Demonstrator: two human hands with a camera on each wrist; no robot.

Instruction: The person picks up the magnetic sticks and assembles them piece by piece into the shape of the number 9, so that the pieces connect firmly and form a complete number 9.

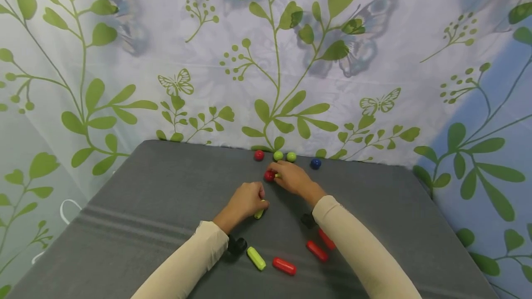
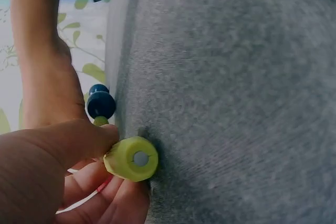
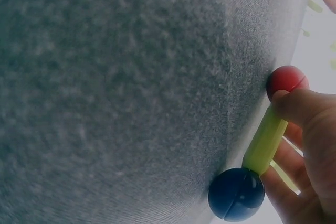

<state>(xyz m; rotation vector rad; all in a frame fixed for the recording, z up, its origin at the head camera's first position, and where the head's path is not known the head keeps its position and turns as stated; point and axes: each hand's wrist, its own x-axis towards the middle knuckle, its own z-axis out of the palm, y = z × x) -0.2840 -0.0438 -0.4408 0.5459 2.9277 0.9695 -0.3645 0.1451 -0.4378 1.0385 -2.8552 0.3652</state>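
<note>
In the head view my left hand (image 1: 245, 200) pinches a yellow-green rod (image 1: 259, 212) low over the grey table. The left wrist view shows this rod's end (image 2: 131, 159), faceted, with a grey round centre, between thumb and fingers. Farther back and to the right, my right hand (image 1: 292, 177) holds another yellow-green rod (image 3: 265, 142). At one end of that rod is a red ball (image 3: 287, 81), with the thumb beside it; at the other is a blue ball (image 3: 236, 195). My right hand hides the blue ball in the head view.
Along the table's back edge stand a red ball (image 1: 259, 155), two yellow-green balls (image 1: 278, 155) and a blue ball (image 1: 316, 164). Nearer me lie a yellow-green rod (image 1: 256, 258) and three red rods (image 1: 284, 266). A leaf-patterned curtain (image 1: 216, 59) hangs behind the grey table (image 1: 166, 188).
</note>
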